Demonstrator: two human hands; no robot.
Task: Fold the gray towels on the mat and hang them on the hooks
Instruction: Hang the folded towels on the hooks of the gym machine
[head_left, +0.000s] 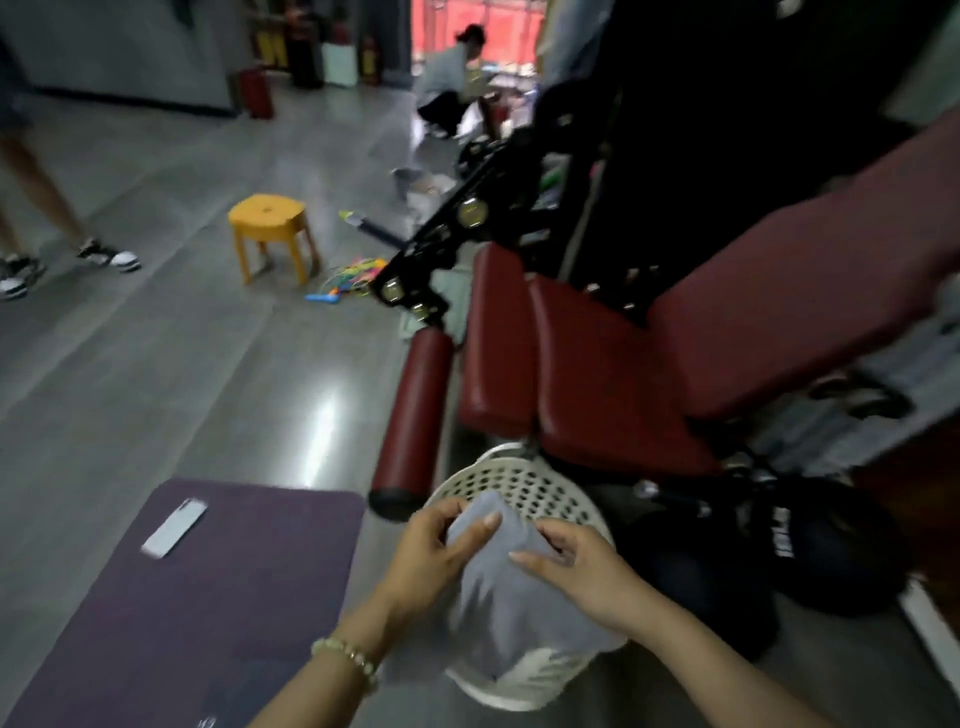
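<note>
As left hand (435, 552) and right hand (583, 574) pinch the gray towel (511, 616), it overhangs the basket (521, 482) rim.

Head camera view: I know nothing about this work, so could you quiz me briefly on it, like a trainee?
1. Which hand holds the gray cloth towel? A left only, B right only, C both.
2. True or false: the towel hangs over the white perforated plastic basket.
3. Fill in: the flat silver phone lies on the purple ___.
Key: 1 C, left hand and right hand both pinch it. 2 true. 3 mat.
</note>
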